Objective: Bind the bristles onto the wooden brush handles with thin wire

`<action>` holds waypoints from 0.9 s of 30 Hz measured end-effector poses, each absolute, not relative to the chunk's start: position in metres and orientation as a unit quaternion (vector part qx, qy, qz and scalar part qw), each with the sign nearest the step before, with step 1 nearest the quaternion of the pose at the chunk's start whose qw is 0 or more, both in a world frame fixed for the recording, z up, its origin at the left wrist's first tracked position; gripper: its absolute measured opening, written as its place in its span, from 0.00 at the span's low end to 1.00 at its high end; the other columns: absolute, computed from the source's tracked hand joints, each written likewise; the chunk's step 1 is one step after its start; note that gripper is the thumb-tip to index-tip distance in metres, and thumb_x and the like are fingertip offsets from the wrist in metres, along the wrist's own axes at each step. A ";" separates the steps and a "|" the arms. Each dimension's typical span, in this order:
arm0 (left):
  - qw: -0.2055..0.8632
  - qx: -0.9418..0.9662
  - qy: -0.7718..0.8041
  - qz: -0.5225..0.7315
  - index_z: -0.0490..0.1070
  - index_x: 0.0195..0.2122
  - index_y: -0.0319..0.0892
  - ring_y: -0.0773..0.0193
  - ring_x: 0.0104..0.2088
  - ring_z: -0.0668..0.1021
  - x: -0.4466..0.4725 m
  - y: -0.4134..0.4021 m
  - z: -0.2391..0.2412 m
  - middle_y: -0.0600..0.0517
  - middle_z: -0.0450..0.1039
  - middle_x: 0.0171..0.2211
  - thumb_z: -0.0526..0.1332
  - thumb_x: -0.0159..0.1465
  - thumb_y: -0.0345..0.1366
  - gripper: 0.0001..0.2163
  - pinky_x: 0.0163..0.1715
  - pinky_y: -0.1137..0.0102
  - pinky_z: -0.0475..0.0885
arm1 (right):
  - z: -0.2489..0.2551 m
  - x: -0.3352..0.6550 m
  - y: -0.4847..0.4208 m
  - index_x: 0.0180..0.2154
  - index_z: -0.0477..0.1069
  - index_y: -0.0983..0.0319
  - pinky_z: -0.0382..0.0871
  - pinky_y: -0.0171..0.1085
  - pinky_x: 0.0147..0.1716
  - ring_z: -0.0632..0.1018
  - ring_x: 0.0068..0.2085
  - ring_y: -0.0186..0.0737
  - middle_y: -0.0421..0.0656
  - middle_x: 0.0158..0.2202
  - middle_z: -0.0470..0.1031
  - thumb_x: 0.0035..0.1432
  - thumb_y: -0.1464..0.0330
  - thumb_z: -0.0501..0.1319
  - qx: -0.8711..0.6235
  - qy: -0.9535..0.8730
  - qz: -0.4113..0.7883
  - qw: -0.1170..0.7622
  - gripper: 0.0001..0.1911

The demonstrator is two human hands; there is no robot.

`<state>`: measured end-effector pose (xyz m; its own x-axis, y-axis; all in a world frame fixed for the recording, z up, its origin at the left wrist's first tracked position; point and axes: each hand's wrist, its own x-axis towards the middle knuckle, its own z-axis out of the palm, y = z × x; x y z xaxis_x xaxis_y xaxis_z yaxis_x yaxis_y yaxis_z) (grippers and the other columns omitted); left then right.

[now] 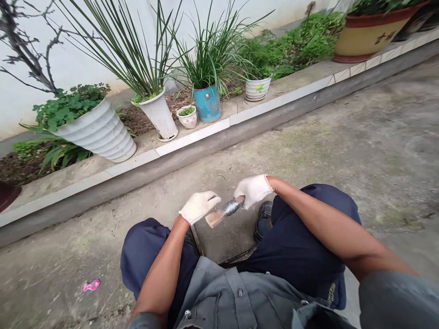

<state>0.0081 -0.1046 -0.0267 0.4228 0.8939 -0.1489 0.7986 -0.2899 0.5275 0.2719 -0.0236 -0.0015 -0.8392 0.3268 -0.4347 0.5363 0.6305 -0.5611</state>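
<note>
I squat on a concrete yard with both hands in white knit gloves between my knees. My right hand (253, 188) grips the handle end of a small hand tool (224, 212) with a grey wire-wound middle and a pale flat tip. The left hand (199, 206) is closed around something small right by that pale tip; what it pinches is hidden by the glove. Both hands hover above the ground in front of my dark shoes (263, 219).
A tiled curb (192, 137) runs across in front of me with several potted plants: a ribbed white pot (99, 132), a tall white pot (159, 114), a blue pot (207, 103) and a yellow-red planter (370, 34). A pink scrap (91, 285) lies at lower left.
</note>
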 end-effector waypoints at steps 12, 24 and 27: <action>0.205 0.795 0.568 0.047 0.78 0.51 0.48 0.56 0.46 0.83 0.017 -0.109 -0.025 0.49 0.83 0.47 0.50 0.78 0.42 0.16 0.45 0.69 0.72 | -0.004 0.264 0.002 0.45 0.78 0.59 0.63 0.35 0.34 0.79 0.37 0.44 0.49 0.39 0.81 0.61 0.62 0.59 0.565 0.802 -0.195 0.011 0.15; 0.184 0.816 0.545 0.050 0.80 0.45 0.48 0.58 0.43 0.82 0.013 -0.107 -0.028 0.51 0.83 0.45 0.52 0.77 0.41 0.16 0.42 0.70 0.71 | -0.010 0.274 -0.017 0.27 0.75 0.63 0.58 0.34 0.30 0.68 0.28 0.34 0.36 0.21 0.67 0.43 0.66 0.67 0.290 0.865 -0.349 0.216 0.08; 0.212 0.819 0.526 0.084 0.80 0.43 0.45 0.59 0.43 0.82 0.013 -0.105 -0.030 0.50 0.83 0.44 0.53 0.77 0.41 0.15 0.45 0.70 0.72 | -0.007 0.275 -0.017 0.29 0.73 0.63 0.55 0.32 0.30 0.66 0.29 0.32 0.35 0.24 0.67 0.47 0.59 0.67 0.266 0.870 -0.387 0.152 0.14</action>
<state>0.0126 -0.1054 -0.0298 0.4326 0.8976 -0.0851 0.8259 -0.3567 0.4367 0.2750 -0.0167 -0.0072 -0.8117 0.3453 -0.4711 0.5811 0.5591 -0.5914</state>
